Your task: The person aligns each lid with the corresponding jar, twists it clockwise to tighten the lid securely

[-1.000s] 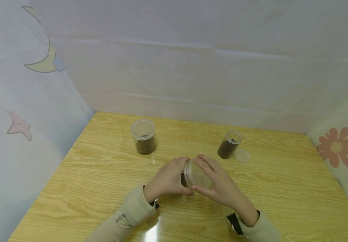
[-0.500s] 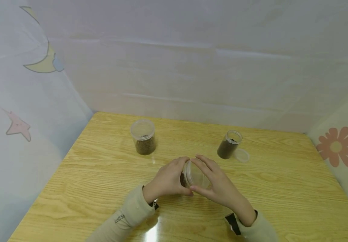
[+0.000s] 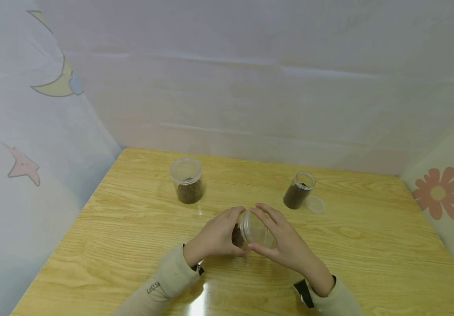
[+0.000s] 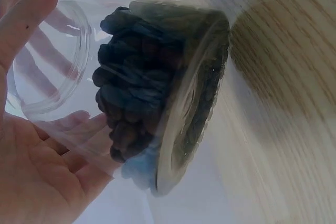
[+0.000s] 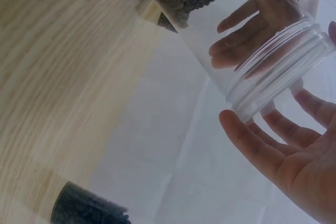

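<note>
Head view shows both hands (image 3: 218, 232) (image 3: 285, 240) curled round a tilted jar (image 3: 243, 231) of dark beans (image 3: 236, 237), the right at its lid (image 3: 260, 231).

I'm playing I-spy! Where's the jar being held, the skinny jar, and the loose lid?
Held jar (image 4: 134, 87): left wrist view, middle of its clear side wall.
Skinny jar (image 3: 297, 195): head view, its dark-filled side.
Loose lid (image 3: 315, 204): head view, middle of its round face.
</note>
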Tool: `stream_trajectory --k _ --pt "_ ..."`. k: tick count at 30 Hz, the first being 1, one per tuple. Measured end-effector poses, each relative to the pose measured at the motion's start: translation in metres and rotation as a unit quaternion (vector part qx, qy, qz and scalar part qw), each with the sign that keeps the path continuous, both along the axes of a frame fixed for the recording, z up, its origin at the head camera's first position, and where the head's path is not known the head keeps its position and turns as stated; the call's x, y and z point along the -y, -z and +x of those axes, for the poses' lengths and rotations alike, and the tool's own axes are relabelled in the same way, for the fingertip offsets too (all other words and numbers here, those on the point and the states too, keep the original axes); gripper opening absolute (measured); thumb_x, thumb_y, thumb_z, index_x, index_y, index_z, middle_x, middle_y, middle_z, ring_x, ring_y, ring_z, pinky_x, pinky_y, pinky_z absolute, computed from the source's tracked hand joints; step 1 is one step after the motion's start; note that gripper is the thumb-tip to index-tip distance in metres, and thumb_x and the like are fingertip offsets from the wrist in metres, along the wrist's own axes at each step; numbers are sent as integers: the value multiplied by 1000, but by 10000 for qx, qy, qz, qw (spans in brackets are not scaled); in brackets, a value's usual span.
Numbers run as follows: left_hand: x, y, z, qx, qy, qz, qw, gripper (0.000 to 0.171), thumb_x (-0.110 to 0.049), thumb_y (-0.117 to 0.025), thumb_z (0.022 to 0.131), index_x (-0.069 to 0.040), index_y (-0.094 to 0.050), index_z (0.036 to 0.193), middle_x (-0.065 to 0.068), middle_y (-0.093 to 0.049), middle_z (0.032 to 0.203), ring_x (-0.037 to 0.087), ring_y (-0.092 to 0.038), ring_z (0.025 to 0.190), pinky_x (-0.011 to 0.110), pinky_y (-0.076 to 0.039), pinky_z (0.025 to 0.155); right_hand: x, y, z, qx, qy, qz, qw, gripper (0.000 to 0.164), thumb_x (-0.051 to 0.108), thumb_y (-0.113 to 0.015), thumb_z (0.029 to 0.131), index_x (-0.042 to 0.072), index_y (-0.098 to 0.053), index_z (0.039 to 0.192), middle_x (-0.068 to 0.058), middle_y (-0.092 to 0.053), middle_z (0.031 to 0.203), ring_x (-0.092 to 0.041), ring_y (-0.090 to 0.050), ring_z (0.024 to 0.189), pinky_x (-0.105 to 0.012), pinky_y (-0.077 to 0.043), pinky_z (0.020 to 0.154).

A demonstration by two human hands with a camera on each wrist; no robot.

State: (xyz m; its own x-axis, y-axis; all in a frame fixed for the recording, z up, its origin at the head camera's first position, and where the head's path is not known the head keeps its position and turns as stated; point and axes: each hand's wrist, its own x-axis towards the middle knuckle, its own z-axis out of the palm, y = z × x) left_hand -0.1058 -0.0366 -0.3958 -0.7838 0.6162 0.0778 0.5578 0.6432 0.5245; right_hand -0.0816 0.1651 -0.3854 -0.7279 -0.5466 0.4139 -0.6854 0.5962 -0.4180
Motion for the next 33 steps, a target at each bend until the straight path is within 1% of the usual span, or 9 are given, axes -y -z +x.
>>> stream_trajectory --k 8,14,23,30,33 --pt "0 0 0 -14 -66 -1 10000 99 -38 -85 58 -1 -33 134 14 -48 128 26 -49 113 40 -46 88 0 0 0 -31 -20 -55 10000 72 47 -63 81 4 -40 135 -18 -40 135 -36 -42 118 -52 -44 85" --pt "-1 0 1 -86 -76 -64 9999 98 -38 -85 58 -3 -34 134 12 -48 128 25 -49 114 40 -46 87 1 0 0 68 7 -87 9999 73 45 -65 80 9 -38 137 -17 -39 136 -37 -42 119 -53 -43 86" --pt "-1 -2 2 -93 -104 -102 9998 96 -38 -85 58 -3 -35 132 12 -49 127 25 -50 112 39 -47 85 2 -2 1 200 21 -76 9998 73 42 -67 80 8 -38 137 -18 -40 135 -38 -42 119 -54 -43 85" --pt "-2 -1 1 -143 -25 -96 9998 95 -37 -85 58 -2 -35 132 13 -50 125 24 -51 111 38 -47 85 1 -1 1 35 0 -65 10000 73 43 -68 78 6 -41 135 -17 -41 134 -36 -43 117 -52 -45 84" --pt "-1 -1 2 -120 5 -105 9999 96 -36 -85 59 -1 -35 133 13 -49 126 24 -50 112 37 -46 88 1 0 0 -24 -25 -76 10000 72 43 -68 78 5 -43 134 -16 -42 133 -35 -44 116 -50 -46 83"
